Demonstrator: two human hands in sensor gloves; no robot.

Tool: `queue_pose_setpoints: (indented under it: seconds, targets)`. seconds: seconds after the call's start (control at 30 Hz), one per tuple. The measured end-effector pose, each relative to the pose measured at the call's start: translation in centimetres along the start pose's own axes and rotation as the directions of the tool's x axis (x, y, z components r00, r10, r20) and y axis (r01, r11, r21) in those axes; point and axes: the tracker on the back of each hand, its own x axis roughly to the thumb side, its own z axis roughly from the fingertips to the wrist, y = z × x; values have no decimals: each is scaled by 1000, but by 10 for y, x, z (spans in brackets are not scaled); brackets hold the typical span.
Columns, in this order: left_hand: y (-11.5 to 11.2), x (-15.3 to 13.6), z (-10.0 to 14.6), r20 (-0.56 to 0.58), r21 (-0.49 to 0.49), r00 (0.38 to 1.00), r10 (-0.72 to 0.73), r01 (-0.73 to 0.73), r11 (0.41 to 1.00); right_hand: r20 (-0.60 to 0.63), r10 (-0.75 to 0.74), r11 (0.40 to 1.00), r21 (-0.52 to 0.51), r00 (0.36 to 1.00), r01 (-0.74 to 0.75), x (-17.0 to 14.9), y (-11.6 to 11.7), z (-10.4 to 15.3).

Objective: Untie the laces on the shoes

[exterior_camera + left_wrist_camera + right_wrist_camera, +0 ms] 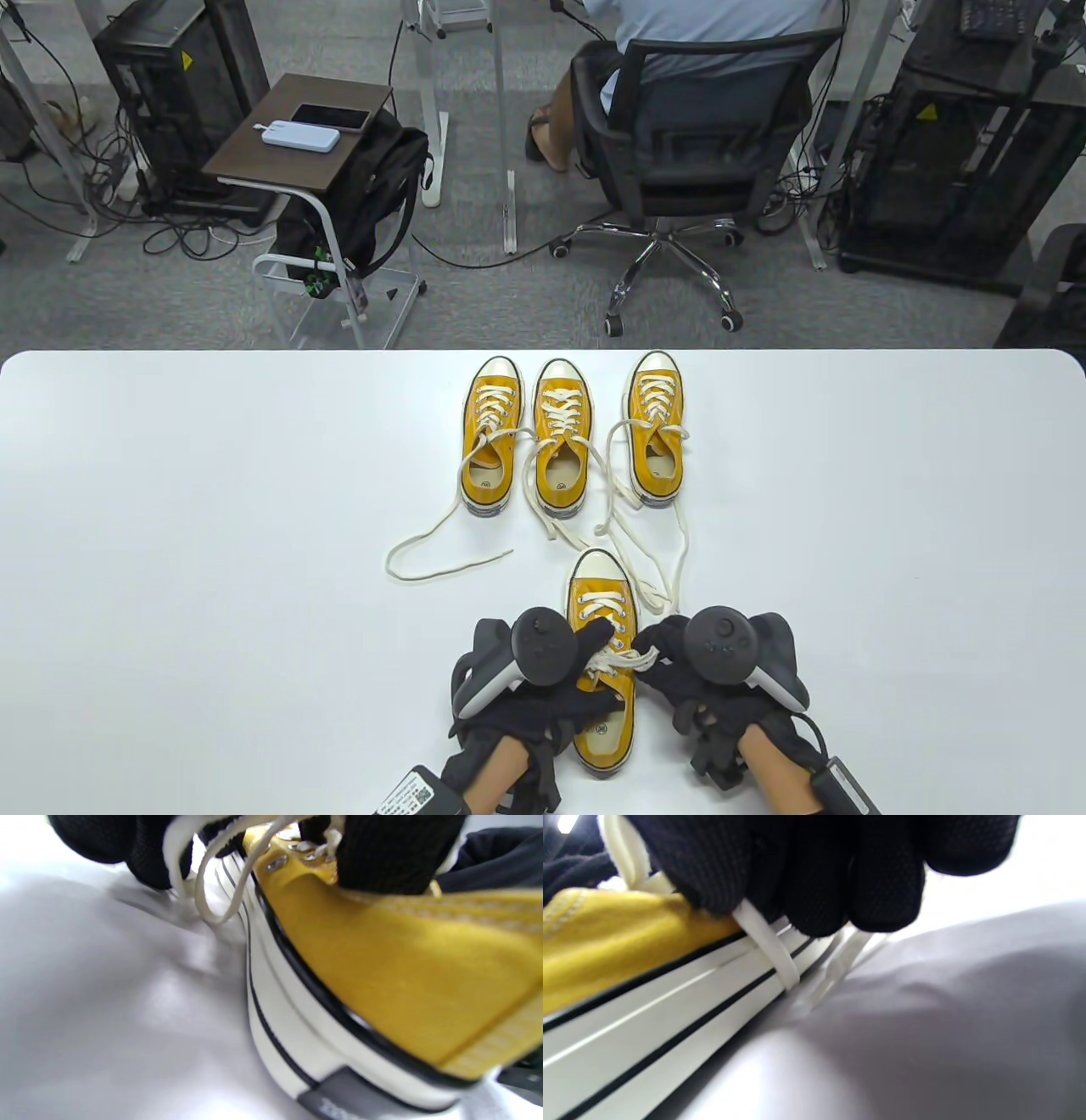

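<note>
Three shoes at the far side already trail loose laces, and now both the left hand (543, 679) and the right hand (679, 671) pinch the lace (624, 658) on the near shoe (604, 594), which I judge needs pulling outward to free the bow.

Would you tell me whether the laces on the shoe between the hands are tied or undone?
Still tied: the near shoe has a lace knot that both hands grip.

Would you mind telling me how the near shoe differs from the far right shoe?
The near shoe lies between both hands, its laces pinched by the right hand and the left hand on it; the far right shoe stands untouched. The far right shoe's laces trail loose over the table; the near shoe's are gathered at its eyelets. Both are yellow with white toe caps.
</note>
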Motion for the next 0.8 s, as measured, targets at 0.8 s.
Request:
queue_pose_setpoints:
  seconds: [0.8]
  targets:
    - [-4, 6, 1, -21, 18, 999, -41, 42, 999, -173, -358, 792, -577, 918, 200, -73, -100, 54]
